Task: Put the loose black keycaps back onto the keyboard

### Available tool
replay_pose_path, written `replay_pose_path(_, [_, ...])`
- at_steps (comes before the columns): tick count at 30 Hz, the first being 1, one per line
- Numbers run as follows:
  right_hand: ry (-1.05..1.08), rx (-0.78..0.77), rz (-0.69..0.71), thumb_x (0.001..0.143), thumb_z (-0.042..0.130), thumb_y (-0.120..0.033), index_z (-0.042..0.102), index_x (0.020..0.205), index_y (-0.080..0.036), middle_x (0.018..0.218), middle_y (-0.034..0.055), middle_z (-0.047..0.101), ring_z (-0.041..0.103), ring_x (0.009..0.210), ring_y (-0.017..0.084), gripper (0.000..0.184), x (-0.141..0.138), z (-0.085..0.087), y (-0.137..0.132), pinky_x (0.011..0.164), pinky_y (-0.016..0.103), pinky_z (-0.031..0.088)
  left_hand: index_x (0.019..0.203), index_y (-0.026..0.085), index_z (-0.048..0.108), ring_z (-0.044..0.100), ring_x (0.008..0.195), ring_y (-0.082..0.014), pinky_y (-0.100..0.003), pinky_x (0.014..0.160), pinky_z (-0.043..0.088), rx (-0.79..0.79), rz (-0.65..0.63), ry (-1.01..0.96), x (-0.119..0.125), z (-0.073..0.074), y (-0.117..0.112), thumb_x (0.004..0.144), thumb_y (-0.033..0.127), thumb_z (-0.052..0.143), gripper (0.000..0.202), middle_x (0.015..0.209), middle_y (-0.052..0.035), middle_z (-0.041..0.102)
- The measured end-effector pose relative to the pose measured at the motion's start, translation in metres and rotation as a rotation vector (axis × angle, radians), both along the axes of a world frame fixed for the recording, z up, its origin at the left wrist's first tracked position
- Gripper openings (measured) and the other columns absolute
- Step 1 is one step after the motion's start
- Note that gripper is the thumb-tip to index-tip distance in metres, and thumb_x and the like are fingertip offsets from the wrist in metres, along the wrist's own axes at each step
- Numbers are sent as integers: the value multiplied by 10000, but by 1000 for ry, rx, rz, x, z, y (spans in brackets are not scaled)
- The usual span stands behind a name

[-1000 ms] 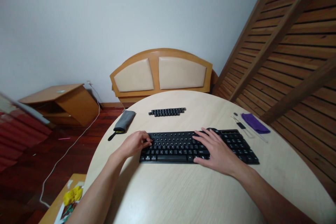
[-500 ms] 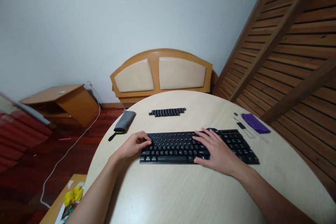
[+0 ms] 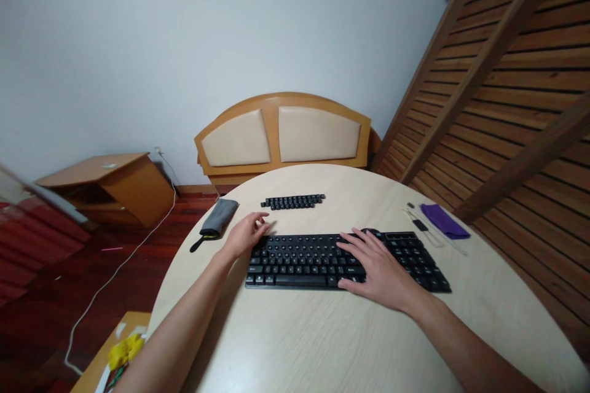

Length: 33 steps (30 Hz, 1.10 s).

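A black keyboard [image 3: 318,260] lies across the middle of a round pale wooden table [image 3: 322,344]. My right hand [image 3: 375,267] rests flat on the keyboard's right half, fingers spread, holding nothing. My left hand [image 3: 245,233] hovers just past the keyboard's upper left corner with its fingers stretched forward and loosely apart, empty. Beyond it lies a row of loose black keycaps [image 3: 293,201], a short gap from my left fingertips.
A grey folded pouch with a black strap [image 3: 216,221] sits at the table's left edge. A purple cloth [image 3: 443,221] and thin tools [image 3: 421,224] lie at the right. A headboard [image 3: 283,135] and slatted bed frame [image 3: 507,92] lean beyond. A cable [image 3: 115,270] crosses the floor.
My left hand has left the keyboard's left keys and moved forward past its upper left corner toward the loose keycaps. My right hand has stayed on the keyboard.
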State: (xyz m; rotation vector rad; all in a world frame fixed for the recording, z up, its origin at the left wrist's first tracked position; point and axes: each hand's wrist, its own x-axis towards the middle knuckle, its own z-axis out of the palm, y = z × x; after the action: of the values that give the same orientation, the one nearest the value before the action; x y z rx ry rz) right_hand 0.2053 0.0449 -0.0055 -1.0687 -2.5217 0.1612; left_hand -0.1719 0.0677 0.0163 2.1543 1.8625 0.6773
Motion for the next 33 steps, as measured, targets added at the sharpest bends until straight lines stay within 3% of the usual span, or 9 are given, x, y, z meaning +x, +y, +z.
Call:
replay_pose_path(8, [27,-18,6,806,614,-666,542,1390,-252,1504,81,459,300,1440,351,720,0,0,0,1182,610,221,1288,239,618,655,854,-186,-257,754,467,-28,132,162,3,-5,50,915,336,543,393,1040,-51,703])
replay_pose_path(13, [19,-21,6,799,615,-675,539,1390,-241,1504,87,457,310,1435,345,737,0,1,0,1184,596,229,1261,233,651,666,921,-246,-288,764,469,-53,165,201,8,-5,55,898,357,569,392,993,-70,726])
replay_pose_path(18, [19,-16,2,803,612,-674,542,1387,-238,1504,85,457,311,1435,340,732,-1,2,-1,1186,595,223,1165,260,683,656,965,-239,-282,802,461,-31,201,200,10,-7,54,888,369,597,310,1076,-63,710])
replay_pose_path(23, [37,-17,8,798,620,-668,553,1378,-242,1499,86,463,315,1433,344,722,-1,2,-1,1185,600,223,997,237,712,658,933,-234,-294,797,465,-15,236,154,2,-5,36,882,358,616,193,1088,-65,698])
replay_pose_path(27, [35,-17,8,803,616,-667,546,1385,-245,1501,81,462,310,1436,340,722,-1,2,-1,1188,596,220,1038,202,706,670,859,-233,-311,759,493,-23,254,67,-5,3,9,910,413,572,281,957,-73,731])
replay_pose_path(33, [33,-20,9,801,624,-655,537,1397,-255,1510,84,449,306,1436,357,723,0,0,0,1176,616,225,1088,185,719,656,990,-241,-328,814,525,-4,57,-351,5,5,-40,899,494,566,393,1117,-83,720])
